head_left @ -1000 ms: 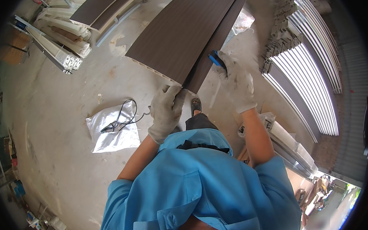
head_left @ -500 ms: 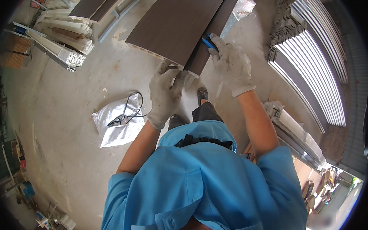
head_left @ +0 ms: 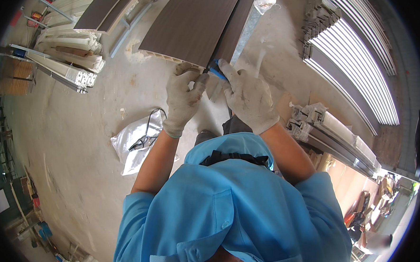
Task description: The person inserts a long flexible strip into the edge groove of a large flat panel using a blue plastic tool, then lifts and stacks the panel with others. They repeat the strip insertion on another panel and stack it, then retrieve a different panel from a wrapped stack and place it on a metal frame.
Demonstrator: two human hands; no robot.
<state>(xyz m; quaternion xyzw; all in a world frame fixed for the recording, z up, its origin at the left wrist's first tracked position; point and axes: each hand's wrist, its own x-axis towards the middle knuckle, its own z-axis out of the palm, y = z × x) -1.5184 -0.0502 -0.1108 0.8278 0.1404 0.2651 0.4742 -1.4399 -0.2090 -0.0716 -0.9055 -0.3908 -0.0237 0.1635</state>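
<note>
A wide dark brown panel [head_left: 189,25] with a hollow, ribbed end lies in front of me, running away toward the top. Along its right side runs a narrow black strip [head_left: 223,39], down to the near corner. My left hand [head_left: 183,99], in a pale grey work glove, is closed at this corner, its thumb and fingers pinching the strip's near end. Gloved likewise, my right hand [head_left: 250,97] grips a slim blue hand tool [head_left: 217,73], possibly a cutter. Its front end is at the corner beside my left thumb; the tip is too small to make out.
On the floor to the left lies a silvery-white bag [head_left: 132,143] with a black cord on it. Stacked panels [head_left: 358,67] stand at the right, with wrapped bundles [head_left: 336,130] nearer. More brown panels [head_left: 107,7] and pale wrapped lengths [head_left: 71,52] are at the upper left.
My right hand has come left and nearer along the strip, bringing the blue tool down to the panel's near corner beside my left hand. The left hand stays at that corner.
</note>
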